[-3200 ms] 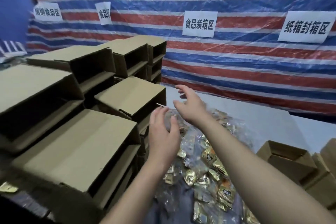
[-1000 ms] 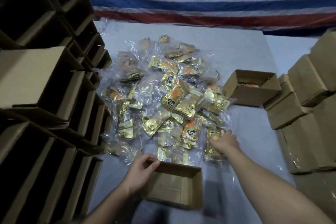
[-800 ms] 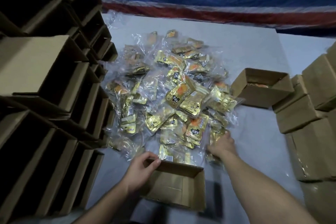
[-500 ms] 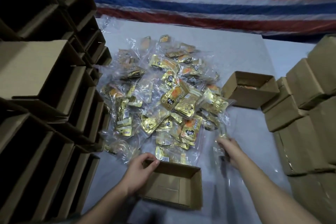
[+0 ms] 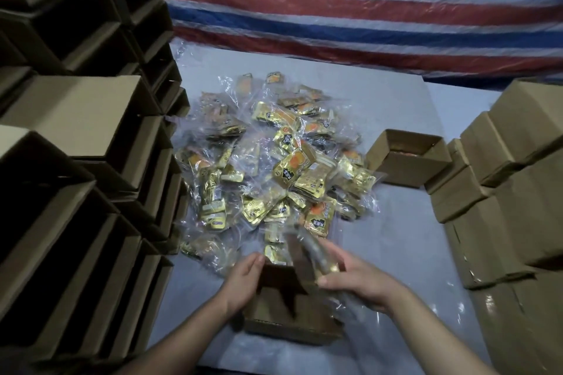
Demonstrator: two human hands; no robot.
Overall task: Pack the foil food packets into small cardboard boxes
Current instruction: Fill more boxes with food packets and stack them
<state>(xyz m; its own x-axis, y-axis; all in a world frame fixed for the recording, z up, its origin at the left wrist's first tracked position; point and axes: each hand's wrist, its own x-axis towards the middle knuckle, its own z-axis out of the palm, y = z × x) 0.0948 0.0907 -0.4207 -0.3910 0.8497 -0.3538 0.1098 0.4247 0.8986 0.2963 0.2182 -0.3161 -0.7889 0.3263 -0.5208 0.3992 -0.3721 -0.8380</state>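
Head view: the box (image 5: 292, 310) stands open on the surface (image 5: 393, 240), near the front edge, just in front of the pile of packets (image 5: 274, 167). The left hand (image 5: 243, 280) holds the box at its left wall, fingers curled over the far-left rim, thumb outside. The right hand (image 5: 356, 277) is over the right side of the box, fingers curled round a packet (image 5: 316, 253) in clear plastic wrap w/ gold foil inside; this packet is blurred, so its print is not readable. It is tilted, upper end toward the pile, lower end at the box opening. If it touches the box already, I cannot tell.

The pile lies in the middle of the surface, gold foil packets in clear bags, many w/ an orange mark and a black label, heaped w/o order. Right of the pile a second open box (image 5: 405, 158) stands, something orange-ish is inside but too dark to tell.

On the left side, stacks of empty boxes (image 5: 76, 146) lie on their sides, openings turned to the right. On the right side, closed boxes (image 5: 518, 179) are stacked in several layers. Behind the surface hangs a tarp (image 5: 365, 3) w/ red, blue and white stripes.
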